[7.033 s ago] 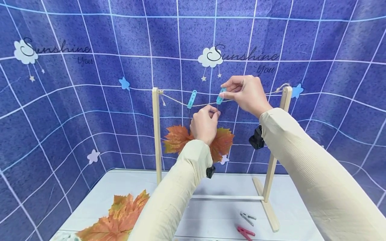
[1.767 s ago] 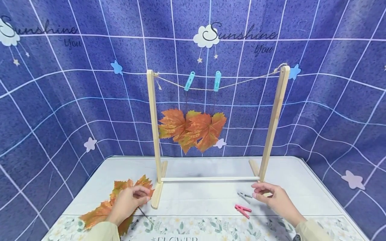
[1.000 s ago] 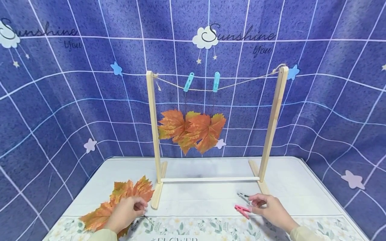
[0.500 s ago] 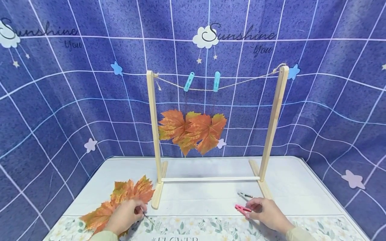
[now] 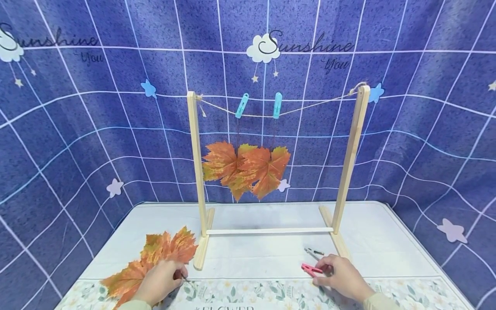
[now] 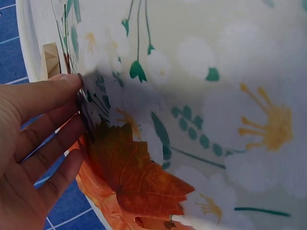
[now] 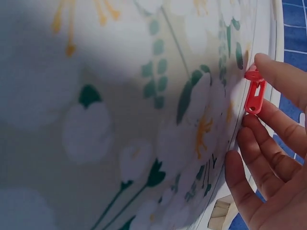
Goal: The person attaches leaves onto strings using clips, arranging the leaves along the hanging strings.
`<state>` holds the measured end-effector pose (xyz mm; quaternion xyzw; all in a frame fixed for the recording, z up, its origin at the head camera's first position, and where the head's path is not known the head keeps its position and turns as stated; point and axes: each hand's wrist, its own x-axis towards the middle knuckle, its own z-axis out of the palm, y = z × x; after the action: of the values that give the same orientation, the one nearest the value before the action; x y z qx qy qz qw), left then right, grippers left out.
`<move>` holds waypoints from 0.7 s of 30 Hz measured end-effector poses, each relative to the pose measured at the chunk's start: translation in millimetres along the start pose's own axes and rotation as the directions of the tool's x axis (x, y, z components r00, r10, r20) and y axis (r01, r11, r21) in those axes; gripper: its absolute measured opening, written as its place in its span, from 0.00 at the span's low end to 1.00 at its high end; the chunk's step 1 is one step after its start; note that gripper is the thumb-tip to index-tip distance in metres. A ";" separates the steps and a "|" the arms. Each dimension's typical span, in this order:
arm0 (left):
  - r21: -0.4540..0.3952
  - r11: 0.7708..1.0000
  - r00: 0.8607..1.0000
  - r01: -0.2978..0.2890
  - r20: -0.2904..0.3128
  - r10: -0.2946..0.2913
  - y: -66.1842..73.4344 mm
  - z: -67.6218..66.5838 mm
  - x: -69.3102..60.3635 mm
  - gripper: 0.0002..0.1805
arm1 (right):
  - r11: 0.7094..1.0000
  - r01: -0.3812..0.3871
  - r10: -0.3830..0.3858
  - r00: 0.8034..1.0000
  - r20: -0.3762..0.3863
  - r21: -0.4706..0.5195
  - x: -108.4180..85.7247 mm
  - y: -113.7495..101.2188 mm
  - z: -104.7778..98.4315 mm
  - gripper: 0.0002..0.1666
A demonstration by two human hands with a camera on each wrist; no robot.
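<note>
My left hand point(image 5: 160, 280) lies over the orange leaves point(image 5: 129, 277) at the table's left, its thumb and index finger pinching a thin dark stem point(image 6: 85, 112). In the head view, my right hand point(image 5: 342, 277) is at the red clip point(image 5: 311, 270), thumb and index finger on either side of it and not closed together. The right wrist view has the red clip point(image 7: 255, 98) between those fingertips; firm contact cannot be told. Two leaves point(image 5: 265, 170) hang by their stems from two blue clips point(image 5: 277, 105) on a string.
A wooden frame point(image 5: 350, 159) with a white lower bar point(image 5: 269, 231) stands across the table point(image 5: 255, 258). Its right foot is just behind my right hand. A grey clip point(image 5: 314, 252) lies behind the red one. A blue patterned curtain point(image 5: 310, 26) surrounds the back and sides.
Both hands have come down from the string to the table. My left hand has closed on a leaf stem, and my right has moved left to the red clip. The second leaf now hangs freely.
</note>
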<state>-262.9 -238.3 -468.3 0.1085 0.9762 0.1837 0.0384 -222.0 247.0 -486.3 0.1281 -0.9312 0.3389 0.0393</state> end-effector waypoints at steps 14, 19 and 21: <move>0.041 0.999 0.999 -0.035 -0.005 0.035 4.3 -4.5 3.9 0.13 | 0.996 -0.056 0.059 0.997 0.042 -0.065 3.7 -3.0 -1.5 0.17; 0.035 0.998 0.998 -0.049 -0.032 0.050 4.7 -6.7 4.2 0.13 | 1.000 -0.011 0.011 1.000 0.016 -0.014 2.1 -1.5 -4.5 0.16; 0.035 0.997 0.997 -0.069 -0.043 0.070 5.0 -7.7 3.9 0.13 | 1.000 0.010 -0.010 1.000 -0.003 0.007 1.7 -0.9 -5.8 0.15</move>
<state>-266.6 -235.5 -459.4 0.1388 0.9754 0.1710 0.0084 -223.5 249.7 -481.0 0.1325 -0.9294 0.3420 0.0419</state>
